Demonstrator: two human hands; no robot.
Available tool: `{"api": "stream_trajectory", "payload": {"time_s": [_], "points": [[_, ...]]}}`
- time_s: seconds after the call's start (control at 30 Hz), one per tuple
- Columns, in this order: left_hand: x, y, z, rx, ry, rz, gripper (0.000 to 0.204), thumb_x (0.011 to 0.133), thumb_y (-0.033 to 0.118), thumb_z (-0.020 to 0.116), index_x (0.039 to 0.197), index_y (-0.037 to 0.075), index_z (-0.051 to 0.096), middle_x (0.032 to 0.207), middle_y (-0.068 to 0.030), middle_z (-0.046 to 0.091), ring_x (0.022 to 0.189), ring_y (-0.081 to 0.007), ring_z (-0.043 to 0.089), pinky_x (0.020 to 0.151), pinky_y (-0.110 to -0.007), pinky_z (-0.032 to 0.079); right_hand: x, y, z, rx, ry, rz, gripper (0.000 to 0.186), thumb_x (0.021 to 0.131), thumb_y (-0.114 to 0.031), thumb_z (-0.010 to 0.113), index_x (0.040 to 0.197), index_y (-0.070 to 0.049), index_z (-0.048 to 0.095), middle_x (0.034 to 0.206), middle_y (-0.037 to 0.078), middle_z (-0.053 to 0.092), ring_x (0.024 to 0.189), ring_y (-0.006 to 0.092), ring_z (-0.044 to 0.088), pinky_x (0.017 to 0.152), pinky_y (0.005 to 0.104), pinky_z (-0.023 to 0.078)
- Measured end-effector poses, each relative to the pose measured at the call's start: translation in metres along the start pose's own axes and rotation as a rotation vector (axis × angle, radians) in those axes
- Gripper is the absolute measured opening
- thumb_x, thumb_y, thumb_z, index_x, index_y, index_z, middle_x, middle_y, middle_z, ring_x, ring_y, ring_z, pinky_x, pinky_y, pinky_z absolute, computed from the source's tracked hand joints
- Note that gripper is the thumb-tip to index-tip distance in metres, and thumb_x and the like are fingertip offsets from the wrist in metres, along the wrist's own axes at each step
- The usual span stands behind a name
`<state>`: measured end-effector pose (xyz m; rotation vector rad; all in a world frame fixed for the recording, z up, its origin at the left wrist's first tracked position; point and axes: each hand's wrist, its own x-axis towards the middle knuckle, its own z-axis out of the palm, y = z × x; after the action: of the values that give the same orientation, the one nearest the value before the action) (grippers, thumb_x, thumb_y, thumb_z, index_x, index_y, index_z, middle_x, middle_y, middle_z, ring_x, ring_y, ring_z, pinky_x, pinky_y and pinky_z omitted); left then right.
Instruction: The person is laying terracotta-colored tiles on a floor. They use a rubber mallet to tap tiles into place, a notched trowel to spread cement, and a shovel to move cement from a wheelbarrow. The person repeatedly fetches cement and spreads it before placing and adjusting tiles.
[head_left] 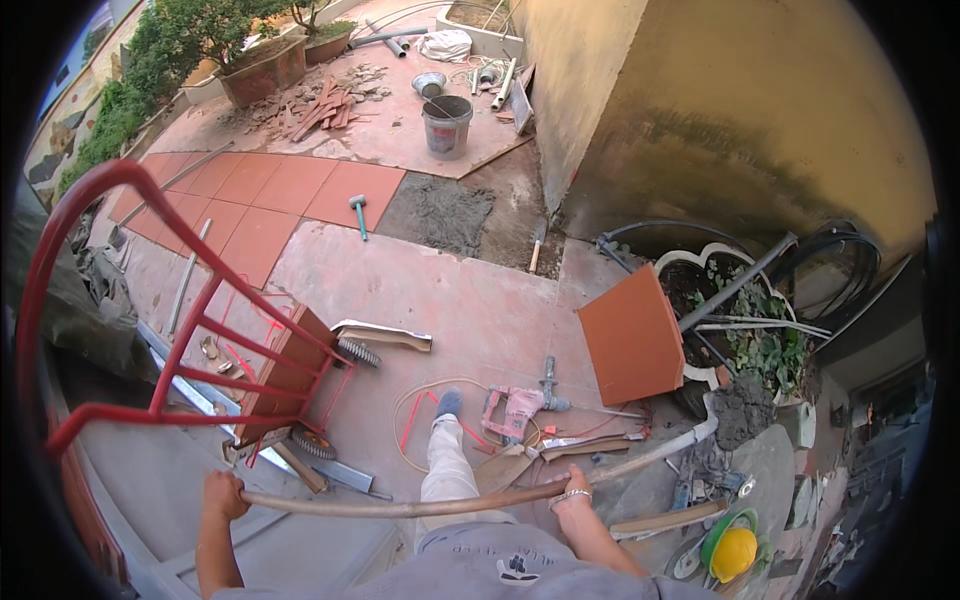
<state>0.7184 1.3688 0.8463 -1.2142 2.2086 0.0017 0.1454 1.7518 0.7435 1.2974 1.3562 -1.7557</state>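
My left hand (225,495) grips the end of a long wooden handle at lower left. Farther along it, my right hand (572,484) is wrapped round the same shaft, a bracelet on its wrist. The tool, apparently a shovel (400,510), lies across my front with its far end to the right. There a heap of wet grey mortar (742,405) covers the blade, so its shape is hidden. Just ahead of my right hand a pink power drill (515,412) lies on the ground.
A red hand truck (205,325) stands at left. Terracotta tiles (632,340) are stacked at right near a planter (700,265). Ahead are laid tiles (255,205), a mallet (358,215), a mortar bed (435,213) and a bucket (447,130). A yellow helmet (733,555) sits lower right.
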Motion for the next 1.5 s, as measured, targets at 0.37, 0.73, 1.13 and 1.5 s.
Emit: {"api": "stream_trajectory", "payload": {"time_s": [0.37, 0.73, 1.13, 1.5], "points": [[0.040, -0.039, -0.103, -0.301, -0.246, -0.169, 0.020, 0.081, 0.025, 0.064, 0.084, 0.005, 0.064, 0.091, -0.0253, 0.067, 0.088, -0.0421, 0.065, 0.073, -0.053, 0.052, -0.003, 0.035, 0.351, -0.470, -0.099, -0.081, 0.021, 0.088, -0.014, 0.067, 0.099, -0.003, 0.053, 0.076, 0.010, 0.057, 0.060, 0.0237, 0.060, 0.055, 0.0478, 0.052], [0.164, 0.132, -0.167, -0.664, -0.475, -0.170, 0.034, 0.086, 0.042, 0.066, 0.086, 0.008, 0.063, 0.077, -0.0230, 0.066, 0.075, -0.0473, 0.063, 0.063, -0.054, 0.050, 0.154, 0.101, 0.577, -0.913, -0.247, -0.191, 0.028, 0.081, -0.016, 0.067, 0.096, 0.006, 0.058, 0.073, 0.015, 0.065, 0.062, 0.0268, 0.065, 0.054, 0.0410, 0.053], [0.138, 0.066, -0.079, -0.451, -0.569, -0.147, 0.031, 0.083, 0.031, 0.071, 0.098, 0.004, 0.066, 0.087, -0.0204, 0.070, 0.083, -0.0382, 0.068, 0.072, -0.046, 0.053, 0.003, 0.023, 0.427, -0.440, -0.749, 0.388, 0.018, 0.087, 0.000, 0.064, 0.099, -0.010, 0.054, 0.099, 0.010, 0.064, 0.105, 0.0310, 0.064, 0.092, 0.0534, 0.052], [0.280, 0.216, -0.153, -0.306, -0.380, 0.424, 0.030, 0.082, 0.024, 0.072, 0.103, 0.003, 0.067, 0.090, -0.0182, 0.071, 0.084, -0.0334, 0.067, 0.074, -0.042, 0.052, -0.055, -0.083, 0.193, -0.032, -1.071, 0.080, 0.017, 0.087, -0.003, 0.063, 0.100, -0.012, 0.058, 0.108, 0.007, 0.062, 0.122, 0.0315, 0.055, 0.102, 0.0522, 0.046]]}}
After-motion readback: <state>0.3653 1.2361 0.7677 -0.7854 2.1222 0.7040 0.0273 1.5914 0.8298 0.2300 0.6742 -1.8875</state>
